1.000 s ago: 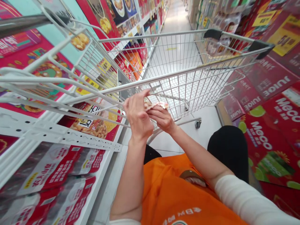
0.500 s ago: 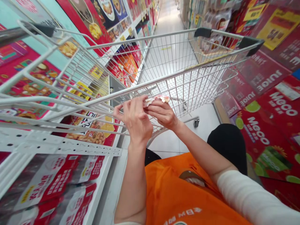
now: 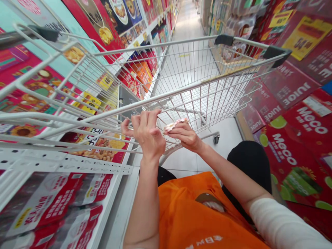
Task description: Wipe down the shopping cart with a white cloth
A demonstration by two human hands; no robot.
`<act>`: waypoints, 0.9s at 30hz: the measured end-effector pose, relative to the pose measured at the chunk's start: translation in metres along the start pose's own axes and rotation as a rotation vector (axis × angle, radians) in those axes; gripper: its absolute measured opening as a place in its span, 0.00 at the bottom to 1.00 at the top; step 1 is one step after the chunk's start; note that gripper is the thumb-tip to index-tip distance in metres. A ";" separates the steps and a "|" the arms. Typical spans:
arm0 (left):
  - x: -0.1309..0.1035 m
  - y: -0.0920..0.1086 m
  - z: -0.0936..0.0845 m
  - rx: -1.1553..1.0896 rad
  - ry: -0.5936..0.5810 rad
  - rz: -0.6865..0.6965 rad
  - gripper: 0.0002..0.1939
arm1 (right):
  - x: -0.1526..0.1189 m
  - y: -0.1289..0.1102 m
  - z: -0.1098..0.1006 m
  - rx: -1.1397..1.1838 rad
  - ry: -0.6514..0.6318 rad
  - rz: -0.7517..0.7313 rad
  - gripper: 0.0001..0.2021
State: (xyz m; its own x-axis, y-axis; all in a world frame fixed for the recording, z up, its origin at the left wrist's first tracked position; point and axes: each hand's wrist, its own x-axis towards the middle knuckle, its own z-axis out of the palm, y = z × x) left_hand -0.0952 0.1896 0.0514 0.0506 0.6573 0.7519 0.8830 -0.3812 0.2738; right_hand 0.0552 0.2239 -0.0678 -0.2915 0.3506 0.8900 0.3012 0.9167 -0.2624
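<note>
Pinkish wad (image 3: 176, 124) held in R hand (image 3: 188, 139), sticking out above; L hand (image 3: 149, 136) spread, adj.

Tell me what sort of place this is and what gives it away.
Most likely a supermarket aisle: a wire shopping cart stands beside stocked shelves, and a yellow price sign shows at the upper right.

**Brightly lit supermarket aisle (image 3: 188, 17)**

Ahead of me, a pale, glossy tiled floor (image 3: 228, 129) stretches away, gleaming with reflected light. On my left stands white metal shelving (image 3: 59, 162) with a perforated beam, red-and-white wrapped packs (image 3: 52, 200) sitting low on it. On my right, red cartons (image 3: 289, 162) printed "Meco" are stacked, a yellow price sign (image 3: 306, 37) beyond them.
</note>
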 end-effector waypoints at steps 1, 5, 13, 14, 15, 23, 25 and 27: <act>-0.001 0.000 0.000 0.000 0.006 0.004 0.50 | 0.007 -0.001 -0.007 -0.011 -0.010 -0.047 0.18; -0.004 0.000 0.000 -0.006 0.025 -0.012 0.50 | 0.032 0.001 -0.029 -0.044 0.001 -0.091 0.24; -0.010 -0.002 -0.003 0.008 0.025 -0.014 0.50 | 0.023 -0.003 -0.028 -0.212 0.030 0.059 0.26; -0.010 -0.001 -0.004 0.011 0.029 -0.006 0.50 | 0.022 -0.008 -0.028 -0.196 0.050 0.052 0.26; -0.010 -0.001 -0.005 0.013 0.032 -0.002 0.50 | 0.021 -0.014 -0.029 -0.175 0.083 0.053 0.27; -0.011 0.002 -0.007 -0.012 0.015 -0.027 0.50 | 0.017 -0.066 -0.031 0.141 0.386 0.414 0.14; -0.012 0.001 -0.008 -0.019 0.010 -0.031 0.50 | 0.013 -0.066 -0.023 0.226 0.416 0.515 0.15; -0.013 0.001 -0.008 -0.027 0.016 -0.027 0.50 | 0.010 -0.059 -0.016 0.249 0.440 0.596 0.17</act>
State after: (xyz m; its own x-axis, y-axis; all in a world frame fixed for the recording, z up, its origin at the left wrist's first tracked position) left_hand -0.0990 0.1758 0.0470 0.0196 0.6574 0.7533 0.8709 -0.3814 0.3101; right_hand 0.0488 0.1705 -0.0377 0.2581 0.7366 0.6251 0.0659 0.6321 -0.7721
